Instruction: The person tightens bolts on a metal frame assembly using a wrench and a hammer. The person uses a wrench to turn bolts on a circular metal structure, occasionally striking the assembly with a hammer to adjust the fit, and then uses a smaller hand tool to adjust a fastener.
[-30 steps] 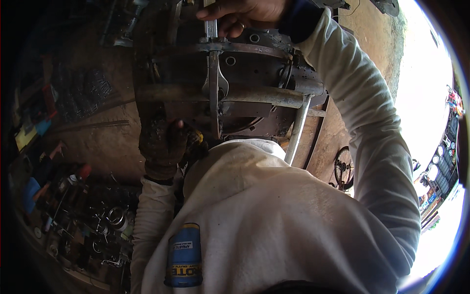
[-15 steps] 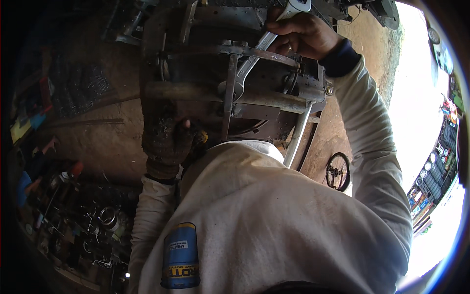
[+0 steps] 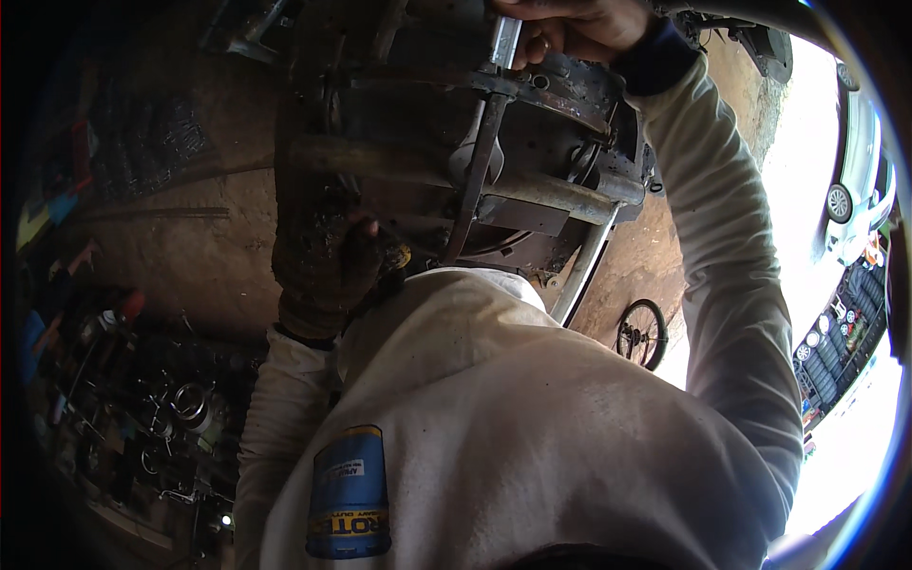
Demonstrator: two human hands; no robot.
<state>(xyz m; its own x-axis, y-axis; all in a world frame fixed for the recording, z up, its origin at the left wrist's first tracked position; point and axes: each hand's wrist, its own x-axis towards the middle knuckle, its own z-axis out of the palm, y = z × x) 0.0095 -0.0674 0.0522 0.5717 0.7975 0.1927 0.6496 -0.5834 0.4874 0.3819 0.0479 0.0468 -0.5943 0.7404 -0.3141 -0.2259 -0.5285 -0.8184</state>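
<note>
My right hand (image 3: 581, 30) is closed around the upper shaft of a large silver wrench (image 3: 506, 44), at the top edge of the view. The wrench runs down behind a curved bar, and its wide lower end lies partly behind an upright flat bar (image 3: 478, 176) of a dark metal frame (image 3: 380, 160). Its upper end is out of view. My left hand (image 3: 328, 261), in a dirty dark glove with a bare thumb tip, is curled low at the frame's left side. Beside its fingers shows a small yellow-and-black thing (image 3: 404, 256); shadow hides what the hand grips.
A spoked wheel (image 3: 641, 334) stands on the brown floor at the right. Metal parts (image 3: 190, 408) and tools crowd the dark lower left. A pale car (image 3: 860, 180) is outside at the far right. A light-coloured tube (image 3: 581, 266) slants down from the frame.
My right hand has moved up toward the top edge, and the wrench stands more upright. My left hand stays in about the same place. The whole view has shifted slightly.
</note>
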